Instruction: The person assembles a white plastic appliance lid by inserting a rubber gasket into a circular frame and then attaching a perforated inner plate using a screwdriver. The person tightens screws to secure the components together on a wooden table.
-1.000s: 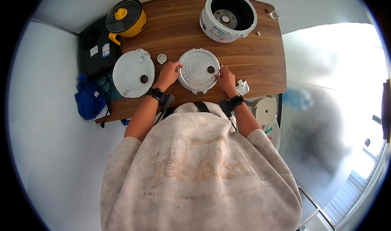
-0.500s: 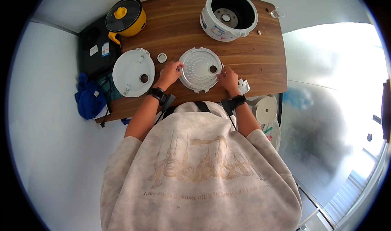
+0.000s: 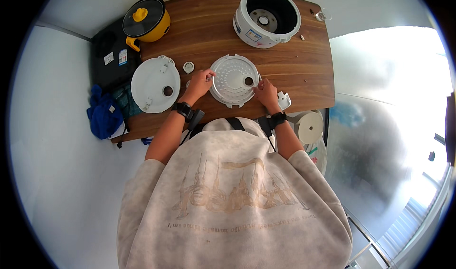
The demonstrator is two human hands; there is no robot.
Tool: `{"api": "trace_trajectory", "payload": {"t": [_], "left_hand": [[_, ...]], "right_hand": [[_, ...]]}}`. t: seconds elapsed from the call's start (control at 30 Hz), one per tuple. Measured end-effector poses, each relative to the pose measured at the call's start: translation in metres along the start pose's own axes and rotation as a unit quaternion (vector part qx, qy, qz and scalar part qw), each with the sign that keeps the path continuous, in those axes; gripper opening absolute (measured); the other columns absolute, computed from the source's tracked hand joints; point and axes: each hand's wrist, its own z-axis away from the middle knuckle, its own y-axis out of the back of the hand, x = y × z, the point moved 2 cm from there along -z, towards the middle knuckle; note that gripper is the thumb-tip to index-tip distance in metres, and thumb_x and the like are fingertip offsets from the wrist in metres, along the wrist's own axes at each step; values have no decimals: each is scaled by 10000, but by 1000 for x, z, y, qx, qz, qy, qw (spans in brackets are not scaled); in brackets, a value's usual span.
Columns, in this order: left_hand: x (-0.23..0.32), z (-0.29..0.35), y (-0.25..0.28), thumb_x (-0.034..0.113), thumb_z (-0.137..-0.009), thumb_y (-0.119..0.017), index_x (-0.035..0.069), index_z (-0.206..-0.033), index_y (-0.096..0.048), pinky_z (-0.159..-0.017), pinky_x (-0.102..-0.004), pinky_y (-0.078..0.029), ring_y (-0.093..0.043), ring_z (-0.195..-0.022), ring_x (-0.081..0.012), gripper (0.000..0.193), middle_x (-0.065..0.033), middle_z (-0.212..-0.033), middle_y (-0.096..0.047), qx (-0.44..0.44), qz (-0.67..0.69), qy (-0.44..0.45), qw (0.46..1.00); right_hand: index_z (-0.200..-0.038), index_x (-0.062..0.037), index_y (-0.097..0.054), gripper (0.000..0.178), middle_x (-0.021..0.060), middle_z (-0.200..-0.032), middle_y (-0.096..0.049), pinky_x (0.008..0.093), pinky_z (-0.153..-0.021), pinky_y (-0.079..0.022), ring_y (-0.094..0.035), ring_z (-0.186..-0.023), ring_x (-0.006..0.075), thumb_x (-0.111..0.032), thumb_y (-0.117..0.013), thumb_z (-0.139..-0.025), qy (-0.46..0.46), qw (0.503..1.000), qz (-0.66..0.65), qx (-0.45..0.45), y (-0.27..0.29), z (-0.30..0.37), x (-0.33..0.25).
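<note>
Head view: your left hand [image 3: 200, 81] sits on the left rim of the round perforated inner lid plate [image 3: 235, 80], fingers curled onto its edge. Your right hand [image 3: 267, 91] grips the plate's right rim, fingers pinched on the edge near its small dark hole. Both hands are clamped on the plate, one per side, well apart from each other. The plate lies flat on the wooden bench [image 3: 209, 31], near its front edge, right in front of you.

Left of it: the white outer lid [image 3: 156, 84], flat on the bench, and a small white cap [image 3: 188, 67] between the two lids (just beside your left hand). At the back: an open white rice cooker body [image 3: 267, 17] and a yellow pot [image 3: 145, 19] with a dark glass lid. A small white plastic part [image 3: 284, 100] lies just beside your right wrist.
</note>
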Motion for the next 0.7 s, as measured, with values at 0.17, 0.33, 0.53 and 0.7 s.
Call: {"api": "trace_trajectory", "payload": {"t": [0.17,0.33,0.53,0.7], "left_hand": [[-2,-1,0,60,-835,-655,68,-1004,-669,-679,-337,-523,-652,-769,-244,170,-123,-872,-644,2,-8,12,1000],[-3,-2,-1,54,-829,-652,64,-995,-669,-679,-332,-527,-649,-753,-232,168,-127,-881,-646,-2,3,-9,1000],[-6,0,-4,43,-827,-650,55,-1001,-659,-693,-334,-534,-648,-741,-228,175,-129,-880,-640,10,16,-25,1000],[11,5,0,17,-824,-638,52,-1019,-647,-688,-336,-533,-652,-730,-228,198,-133,-910,-633,3,11,-1,1000]], "right_hand": [[-883,-12,-541,275,104,-688,-696,298,-531,-543,-690,-571,173,-163,-757,-803,-34,998,-37,-21,1,3,-6],[-870,-13,-546,280,103,-686,-695,300,-538,-548,-694,-570,181,-176,-762,-797,-35,999,-24,-29,5,5,-11],[-831,-18,-558,295,102,-700,-695,305,-550,-550,-698,-578,188,-208,-778,-783,-25,999,8,-21,8,6,-14],[-834,-23,-575,297,133,-732,-692,377,-635,-554,-705,-662,285,-210,-784,-738,-71,996,-33,-46,9,7,-13]]}}
